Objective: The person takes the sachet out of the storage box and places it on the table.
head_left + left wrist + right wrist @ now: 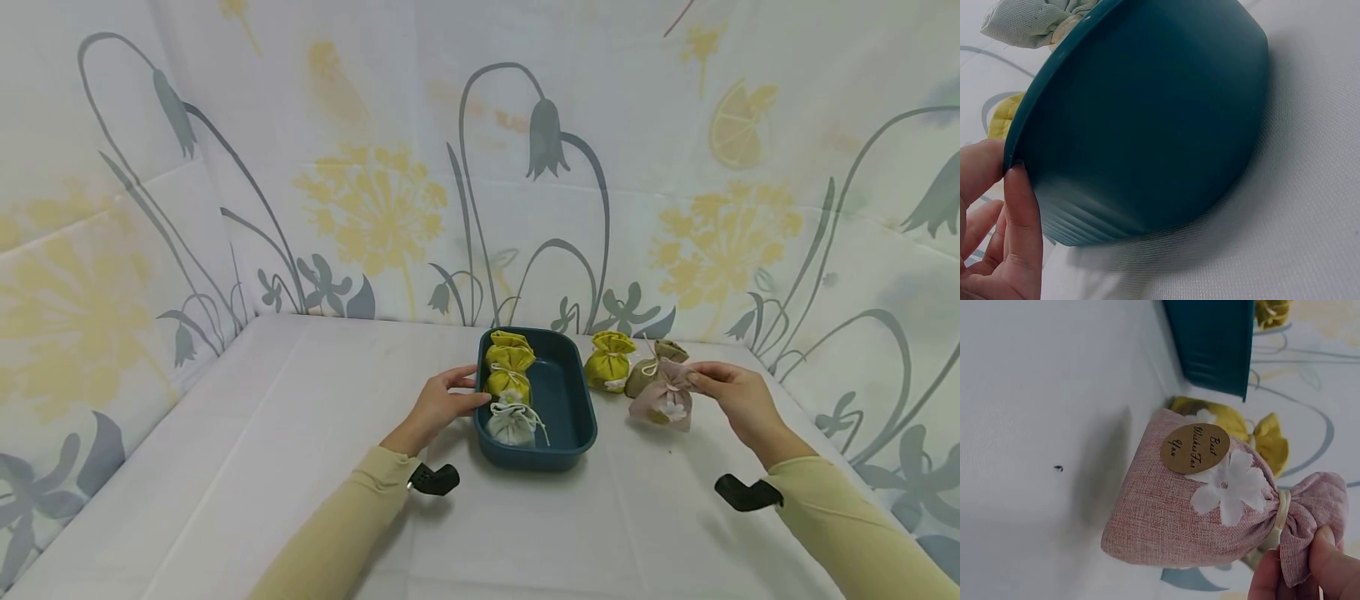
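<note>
Currently, teal bin (536, 457): it is standing on the white table (300, 467) and is holding small tied pouches along its left side.
Yellow pouches in the bin (508, 383): they are sitting at the far and middle left, two ruffled tops showing one behind the other.
Pale pouch (512, 427): it is lying at the bin's near left, its cord trailing rightward.
Left hand (446, 400): it is pinching the bin's left rim.
Right hand (731, 396): it is pinching the gathered top of the pink pouch (1179, 506).
Pink pouch: it is tilting outside the bin, to its right, showing a white flower (1229, 487) and a "Best Wishes For You" tag (1195, 449); whether its base is touching the table, one cannot tell.
Outer yellow pouch (607, 367): it is resting just right of the bin.
Olive pouch (641, 379): it is sitting right beside that one, partly hiding behind the pink pouch.
</note>
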`<state>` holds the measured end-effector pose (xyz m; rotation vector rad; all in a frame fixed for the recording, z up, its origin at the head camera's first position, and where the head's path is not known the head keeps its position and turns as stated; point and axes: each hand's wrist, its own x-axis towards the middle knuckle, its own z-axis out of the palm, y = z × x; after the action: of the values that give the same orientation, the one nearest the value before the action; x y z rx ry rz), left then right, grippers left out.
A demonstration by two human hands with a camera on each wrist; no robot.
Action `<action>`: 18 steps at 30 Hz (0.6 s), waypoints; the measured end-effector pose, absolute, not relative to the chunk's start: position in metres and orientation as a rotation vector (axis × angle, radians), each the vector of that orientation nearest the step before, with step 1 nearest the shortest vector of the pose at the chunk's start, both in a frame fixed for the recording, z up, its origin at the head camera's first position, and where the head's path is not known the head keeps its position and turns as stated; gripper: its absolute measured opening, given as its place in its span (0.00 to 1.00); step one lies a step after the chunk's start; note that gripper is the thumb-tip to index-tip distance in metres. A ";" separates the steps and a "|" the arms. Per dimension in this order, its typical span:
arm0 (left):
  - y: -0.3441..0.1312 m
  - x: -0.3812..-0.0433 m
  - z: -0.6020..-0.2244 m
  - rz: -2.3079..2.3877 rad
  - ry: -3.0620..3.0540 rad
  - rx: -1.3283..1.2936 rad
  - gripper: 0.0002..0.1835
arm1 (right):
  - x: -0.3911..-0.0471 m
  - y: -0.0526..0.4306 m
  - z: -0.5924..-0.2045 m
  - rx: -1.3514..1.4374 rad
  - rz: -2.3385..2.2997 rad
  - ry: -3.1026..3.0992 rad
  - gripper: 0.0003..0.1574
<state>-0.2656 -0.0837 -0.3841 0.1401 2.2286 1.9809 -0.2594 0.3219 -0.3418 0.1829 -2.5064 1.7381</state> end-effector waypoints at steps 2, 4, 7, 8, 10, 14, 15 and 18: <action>-0.083 -0.260 -0.377 1.973 2.238 0.142 0.32 | -0.262 0.324 -0.344 0.165 1.750 -2.507 0.06; -0.083 -0.257 -0.374 1.972 2.237 0.138 0.32 | -0.264 0.325 -0.347 0.152 1.762 -2.504 0.06; -0.082 -0.255 -0.372 1.976 2.229 0.136 0.32 | -0.267 0.327 -0.351 0.138 1.773 -2.500 0.06; -0.082 -0.255 -0.372 1.980 2.225 0.136 0.32 | -0.268 0.328 -0.352 0.133 1.776 -2.503 0.06; -0.082 -0.255 -0.372 1.985 2.219 0.139 0.32 | -0.269 0.329 -0.355 0.126 1.776 -2.508 0.06; -0.083 -0.256 -0.372 1.987 2.220 0.133 0.32 | -0.272 0.330 -0.357 0.102 1.781 -2.526 0.07; -0.083 -0.259 -0.376 1.991 2.222 0.130 0.32 | -0.272 0.330 -0.357 0.101 1.772 -2.533 0.08; -0.082 -0.268 -0.388 2.003 2.228 0.118 0.32 | -0.271 0.331 -0.357 0.105 1.735 -2.561 0.11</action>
<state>-0.2677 -0.0825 -0.3882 0.1181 2.2276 2.0026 -0.2713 0.3314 -0.3568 0.1047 -2.5613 1.7349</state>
